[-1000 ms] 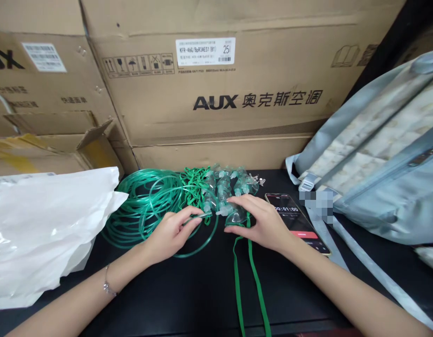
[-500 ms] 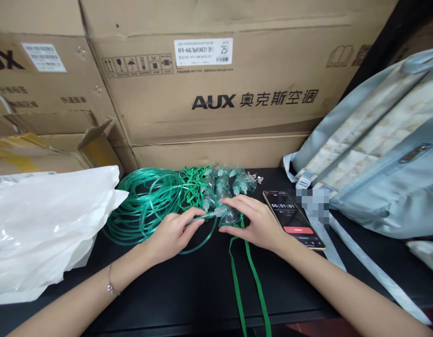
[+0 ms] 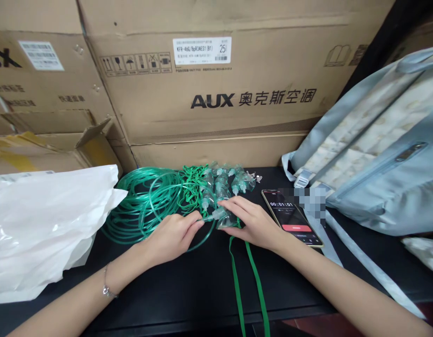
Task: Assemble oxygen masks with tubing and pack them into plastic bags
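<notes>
My left hand [image 3: 170,236] is closed in a pinch on the end of a green plastic tube [image 3: 208,218], right at the connector of a clear oxygen mask [image 3: 226,220]. Around that mask, my right hand [image 3: 256,222] is closed, fingers above and thumb below. A green elastic strap [image 3: 256,276] runs from the mask toward me over the table's front edge. Behind my hands lie several more clear masks [image 3: 221,185] in rows, with a heap of green straps [image 3: 193,187] beside them. A large coil of green tubing [image 3: 139,206] sits to their left.
White plastic bags [image 3: 51,224] lie at the left. A phone [image 3: 290,217] showing a timer rests right of my right hand, near a light blue backpack [image 3: 385,187] with trailing straps. Small metal pieces [image 3: 259,179] lie behind the phone. Cardboard boxes [image 3: 216,121] stand along the back.
My left hand has closed more tightly around the tube end at the mask's connector. My right thumb and fingers have drawn in around the mask. The view has shifted slightly.
</notes>
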`<state>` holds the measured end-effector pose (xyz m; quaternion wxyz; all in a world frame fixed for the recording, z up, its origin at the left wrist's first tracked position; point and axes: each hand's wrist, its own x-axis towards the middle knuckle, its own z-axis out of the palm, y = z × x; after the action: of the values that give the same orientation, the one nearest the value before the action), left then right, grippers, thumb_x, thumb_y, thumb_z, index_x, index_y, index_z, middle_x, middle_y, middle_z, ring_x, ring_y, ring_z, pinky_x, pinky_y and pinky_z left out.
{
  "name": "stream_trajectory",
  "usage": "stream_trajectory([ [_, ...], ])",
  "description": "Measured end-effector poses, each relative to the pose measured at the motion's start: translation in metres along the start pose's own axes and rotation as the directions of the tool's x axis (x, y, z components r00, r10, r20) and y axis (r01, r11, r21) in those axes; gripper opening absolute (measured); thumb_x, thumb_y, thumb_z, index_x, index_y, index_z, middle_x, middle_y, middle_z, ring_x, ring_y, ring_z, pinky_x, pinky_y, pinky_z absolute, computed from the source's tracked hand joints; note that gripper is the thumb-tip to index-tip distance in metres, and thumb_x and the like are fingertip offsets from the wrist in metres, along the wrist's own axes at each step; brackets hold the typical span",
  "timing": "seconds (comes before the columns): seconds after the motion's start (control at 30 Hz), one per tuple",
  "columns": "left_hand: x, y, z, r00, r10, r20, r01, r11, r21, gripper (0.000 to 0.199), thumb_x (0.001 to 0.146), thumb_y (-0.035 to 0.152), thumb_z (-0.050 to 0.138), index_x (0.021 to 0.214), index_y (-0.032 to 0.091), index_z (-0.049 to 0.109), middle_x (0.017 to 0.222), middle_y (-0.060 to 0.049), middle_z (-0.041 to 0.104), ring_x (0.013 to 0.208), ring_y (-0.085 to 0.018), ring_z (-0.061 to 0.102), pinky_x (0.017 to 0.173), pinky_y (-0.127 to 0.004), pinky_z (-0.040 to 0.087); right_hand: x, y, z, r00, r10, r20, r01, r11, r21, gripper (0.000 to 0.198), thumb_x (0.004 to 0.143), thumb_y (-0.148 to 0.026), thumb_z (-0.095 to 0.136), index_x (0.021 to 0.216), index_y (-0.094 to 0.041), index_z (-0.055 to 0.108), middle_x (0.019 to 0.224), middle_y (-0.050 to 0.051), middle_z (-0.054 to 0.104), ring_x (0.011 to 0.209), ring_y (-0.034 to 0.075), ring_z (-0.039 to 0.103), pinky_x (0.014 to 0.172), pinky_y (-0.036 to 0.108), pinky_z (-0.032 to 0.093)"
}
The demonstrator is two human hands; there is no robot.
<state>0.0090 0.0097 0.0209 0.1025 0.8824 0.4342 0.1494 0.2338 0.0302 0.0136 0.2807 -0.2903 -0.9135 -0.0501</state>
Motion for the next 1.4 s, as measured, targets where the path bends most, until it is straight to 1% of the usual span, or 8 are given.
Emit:
stream_trajectory([
  [0.3,0.002,0.010,-0.005,0.998,-0.057,0.016,0.060,0.944,-0.325,0.031,0.090,0.031,0.027,0.062,0.020,0.033,0.053,0.006,0.030,0.047,-0.009,0.031,0.047,-0.021,0.027,0.002,-0.009,0.002,0.994,-0.003,-0.107,-0.004,0.998,-0.064,0.037,0.083,-0.034,0.051,0.111,-0.009,0.052,0.097,0.013,0.061,0.089,0.021,0.058,0.074,0.034,0.052],
  [0.47,-0.001,0.009,-0.001,0.999,-0.025,0.031,0.023,0.998,0.052,0.025,0.091,0.027,0.023,0.081,0.019,0.045,0.054,0.003,0.046,0.047,-0.014,0.048,0.047,-0.024,0.029,0.002,-0.010,0.004,0.997,0.016,-0.071,-0.021,0.997,-0.071,0.038,0.082,-0.035,0.052,0.110,-0.009,0.053,0.097,0.013,0.062,0.089,0.022,0.059,0.074,0.034,0.053],
  [0.6,-0.002,0.009,0.006,0.999,0.007,0.053,-0.025,0.933,0.359,0.027,0.092,0.026,0.021,0.092,0.016,0.046,0.052,-0.002,0.057,0.045,-0.021,0.057,0.042,-0.025,0.029,0.002,-0.008,0.006,0.999,0.027,-0.030,-0.029,0.998,-0.062,0.037,0.082,-0.034,0.052,0.112,-0.012,0.052,0.099,0.012,0.062,0.091,0.022,0.059,0.076,0.034,0.053],
  [0.7,-0.002,0.008,0.010,0.999,0.018,0.048,-0.037,0.905,0.424,0.028,0.092,0.026,0.020,0.093,0.016,0.046,0.050,-0.003,0.058,0.044,-0.022,0.058,0.042,-0.025,0.031,0.001,-0.007,0.008,0.999,0.038,-0.022,-0.039,0.997,-0.060,0.037,0.082,-0.035,0.051,0.113,-0.014,0.052,0.100,0.011,0.061,0.094,0.022,0.059,0.078,0.035,0.052],
  [0.9,0.001,0.008,0.013,0.997,-0.068,-0.027,0.070,0.996,0.060,0.025,0.091,0.026,0.024,0.083,0.019,0.046,0.055,0.001,0.051,0.048,-0.015,0.052,0.047,-0.024,0.032,0.002,-0.011,0.011,0.995,0.056,-0.089,-0.062,0.996,-0.066,0.036,0.083,-0.034,0.051,0.112,-0.013,0.051,0.100,0.012,0.061,0.093,0.022,0.059,0.078,0.034,0.052],
  [1.1,0.006,0.010,0.012,0.991,-0.115,-0.074,0.086,0.944,-0.318,0.031,0.090,0.028,0.027,0.062,0.020,0.036,0.054,0.005,0.035,0.049,-0.009,0.035,0.048,-0.021,0.031,0.004,-0.013,0.011,0.991,0.080,-0.103,-0.091,0.990,-0.108,0.037,0.081,-0.031,0.053,0.112,-0.011,0.052,0.098,0.012,0.061,0.090,0.023,0.059,0.075,0.035,0.052],
  [1.23,0.005,0.004,0.009,0.994,-0.035,-0.104,0.023,0.993,-0.114,0.024,0.091,0.028,0.029,0.078,0.019,0.047,0.057,0.005,0.044,0.048,-0.010,0.044,0.048,-0.022,0.030,0.006,-0.011,-0.002,0.993,0.088,-0.076,-0.090,0.996,-0.025,0.042,0.078,-0.041,0.057,0.111,-0.015,0.053,0.100,0.011,0.061,0.092,0.022,0.058,0.076,0.034,0.051],
  [1.4,0.002,-0.005,0.007,0.992,0.044,-0.122,-0.018,0.979,0.205,0.027,0.093,0.029,0.022,0.093,0.018,0.047,0.050,0.004,0.050,0.043,-0.015,0.054,0.042,-0.023,0.026,0.005,-0.001,-0.015,0.979,0.205,0.004,-0.197,0.936,0.292,0.052,0.074,-0.045,0.060,0.117,-0.020,0.047,0.111,0.009,0.058,0.100,0.021,0.056,0.081,0.034,0.049],
])
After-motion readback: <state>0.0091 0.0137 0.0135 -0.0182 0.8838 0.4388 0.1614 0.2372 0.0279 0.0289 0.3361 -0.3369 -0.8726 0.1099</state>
